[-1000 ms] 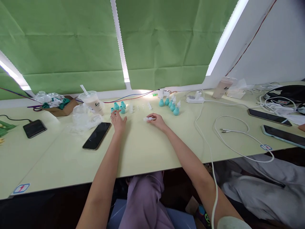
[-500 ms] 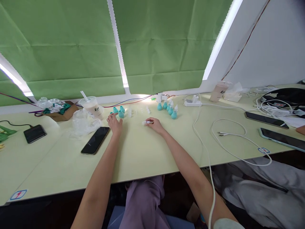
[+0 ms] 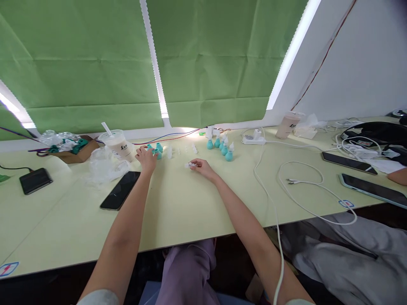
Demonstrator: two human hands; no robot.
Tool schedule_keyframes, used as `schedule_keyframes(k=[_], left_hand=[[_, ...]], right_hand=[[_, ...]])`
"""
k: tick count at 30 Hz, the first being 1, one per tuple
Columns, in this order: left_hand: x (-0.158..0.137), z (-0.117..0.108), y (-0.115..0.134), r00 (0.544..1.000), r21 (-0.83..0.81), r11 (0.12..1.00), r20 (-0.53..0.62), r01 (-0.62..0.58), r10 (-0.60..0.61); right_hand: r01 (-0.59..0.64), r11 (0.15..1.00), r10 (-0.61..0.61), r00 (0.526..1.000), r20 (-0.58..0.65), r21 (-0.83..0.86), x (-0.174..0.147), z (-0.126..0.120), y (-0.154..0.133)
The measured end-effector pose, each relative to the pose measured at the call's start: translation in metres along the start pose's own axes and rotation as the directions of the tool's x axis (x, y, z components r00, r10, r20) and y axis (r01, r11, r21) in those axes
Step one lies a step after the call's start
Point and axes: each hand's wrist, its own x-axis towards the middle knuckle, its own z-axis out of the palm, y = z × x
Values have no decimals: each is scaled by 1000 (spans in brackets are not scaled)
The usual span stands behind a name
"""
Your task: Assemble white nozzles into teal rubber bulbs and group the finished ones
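Note:
My left hand (image 3: 146, 160) is closed over the near left end of a small group of teal rubber bulbs (image 3: 159, 147). The bulb under its fingers is mostly hidden by the hand. Between the fingertips of my right hand (image 3: 202, 167) is a small translucent white nozzle (image 3: 188, 165), held low over the table. Behind the hands stand translucent plastic pieces (image 3: 169, 152) and a few more white nozzles (image 3: 194, 148). To the right, several teal bulbs with white tips (image 3: 229, 155) stand upright in a cluster.
A dark phone (image 3: 120, 190) lies beside my left forearm, near a clear plastic bag (image 3: 106, 165) and a drink cup (image 3: 117, 146). On the right are a power strip (image 3: 253, 140), a looping white cable (image 3: 305, 203) and two phones (image 3: 349, 163). A cardboard box (image 3: 74, 152) sits far left.
My left hand has moved in over the teal bulbs, its fingers closing at one of them. The right hand keeps hold of the nozzle. The whole view has shifted slightly.

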Motion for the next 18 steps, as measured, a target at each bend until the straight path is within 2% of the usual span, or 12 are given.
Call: schedule_keyframes(k=[3, 6, 12, 15, 18], left_hand=[[6, 7, -3, 999, -30, 999, 47, -16, 18], [8, 15, -6, 991, -144, 988, 117, -52, 69], [-2, 25, -7, 969, -241, 961, 172, -133, 177], [-6, 27, -6, 970, -278, 948, 141, -153, 197], [-10, 20, 0, 978, -329, 929, 53, -172, 200]], right_hand=[[1, 1000, -2, 1000, 19, 10, -2, 0, -3], [-3, 1000, 3, 1000, 27, 21, -3, -1, -5], [-11, 1000, 10, 999, 31, 22, -3, 0, -4], [-6, 1000, 5, 1000, 29, 21, -2, 0, -3], [-4, 1000, 4, 1000, 24, 23, -2, 0, -3]])
